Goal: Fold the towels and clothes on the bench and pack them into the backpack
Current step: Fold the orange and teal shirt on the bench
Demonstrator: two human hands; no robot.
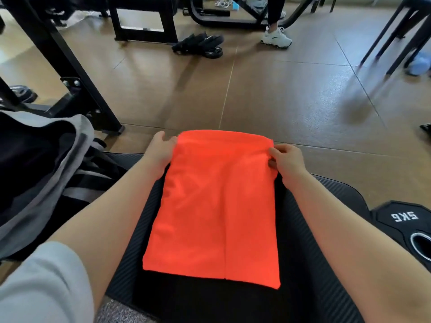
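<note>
A bright orange cloth (217,206), folded into a long rectangle, lies on a black garment (210,299) on the ribbed black bench (130,259). My left hand (161,150) grips the cloth's far left corner, fingers curled under the edge. My right hand (285,159) pinches its far right corner. Both far corners are lifted slightly off the bench. The grey and black backpack (39,164) sits open at my left, its dark inside showing.
A black 5KG weight plate (405,227) lies on the floor at the right of the bench. Black gym frames (70,73) stand at the left and back. A person's white-shoed foot (276,38) and black straps (198,43) are farther off on the brown floor.
</note>
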